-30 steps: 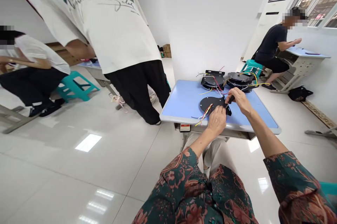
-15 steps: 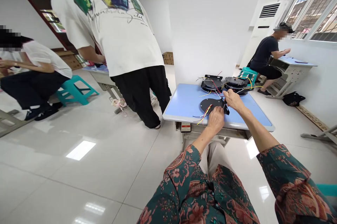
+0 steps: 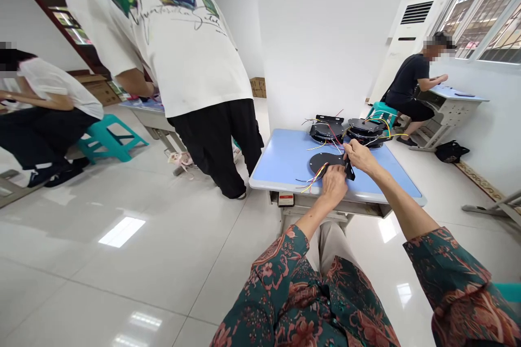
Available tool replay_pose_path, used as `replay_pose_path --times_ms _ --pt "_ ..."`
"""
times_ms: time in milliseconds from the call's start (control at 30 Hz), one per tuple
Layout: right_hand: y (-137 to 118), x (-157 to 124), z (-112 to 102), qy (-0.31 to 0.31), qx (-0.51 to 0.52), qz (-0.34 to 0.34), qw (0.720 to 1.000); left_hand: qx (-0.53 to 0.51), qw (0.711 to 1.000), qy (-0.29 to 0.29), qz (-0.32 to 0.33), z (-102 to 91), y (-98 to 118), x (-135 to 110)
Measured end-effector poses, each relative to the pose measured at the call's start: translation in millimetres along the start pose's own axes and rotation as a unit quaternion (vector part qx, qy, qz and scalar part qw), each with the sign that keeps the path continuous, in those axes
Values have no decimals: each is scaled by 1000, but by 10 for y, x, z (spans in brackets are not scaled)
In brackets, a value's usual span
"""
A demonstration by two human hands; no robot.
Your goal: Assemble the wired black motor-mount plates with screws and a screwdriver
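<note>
A flat black round plate [image 3: 319, 161] with a raised black bracket at its right end lies on the blue-topped desk [image 3: 280, 159]. Thin red, yellow, white and dark wires [image 3: 312, 180] trail from its left side. My left hand [image 3: 335, 183] rests over the plate's near right part, fingers bent and gripping it near the bracket. Just above the bracket, my right hand [image 3: 359, 156] is closed, fingertips pinched together and pointing down. Something thin and dark shows below those fingers, too small to name.
Behind the plate stand two stacks of similar black round parts with loose wires, a left stack [image 3: 326, 131] and a right stack [image 3: 368, 131]. A small box [image 3: 285, 199] sits in the desk's shelf. A person in a white shirt [image 3: 195, 59] bends close by on the left.
The view has shifted slightly. Both hands stay at the plate, with the right one still pinched at the bracket and only small finger movement.
</note>
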State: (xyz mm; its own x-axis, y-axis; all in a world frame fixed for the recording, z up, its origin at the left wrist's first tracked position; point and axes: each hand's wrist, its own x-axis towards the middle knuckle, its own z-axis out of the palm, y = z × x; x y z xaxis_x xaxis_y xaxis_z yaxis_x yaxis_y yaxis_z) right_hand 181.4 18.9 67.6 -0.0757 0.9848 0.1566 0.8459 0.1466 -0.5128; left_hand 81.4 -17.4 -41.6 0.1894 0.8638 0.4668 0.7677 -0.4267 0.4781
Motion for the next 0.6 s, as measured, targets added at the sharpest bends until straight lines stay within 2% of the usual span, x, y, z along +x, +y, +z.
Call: replay_pose_path --times_ms 67,233,367,500,600 --pt "4 5 7 5 -7 4 1000 4 1000 -5 -3 -31 16 21" --pt "35 4 75 69 -79 12 994 12 999 -28 -12 -115 40 197" --pt "1 -64 66 73 -151 10 986 4 998 -55 8 -104 3 332" --pt "-50 -136 -13 85 -240 28 967 -9 998 -45 34 -37 -64 332" --pt "-60 -145 -43 66 -250 22 966 -21 998 -43 34 -6 -94 315"
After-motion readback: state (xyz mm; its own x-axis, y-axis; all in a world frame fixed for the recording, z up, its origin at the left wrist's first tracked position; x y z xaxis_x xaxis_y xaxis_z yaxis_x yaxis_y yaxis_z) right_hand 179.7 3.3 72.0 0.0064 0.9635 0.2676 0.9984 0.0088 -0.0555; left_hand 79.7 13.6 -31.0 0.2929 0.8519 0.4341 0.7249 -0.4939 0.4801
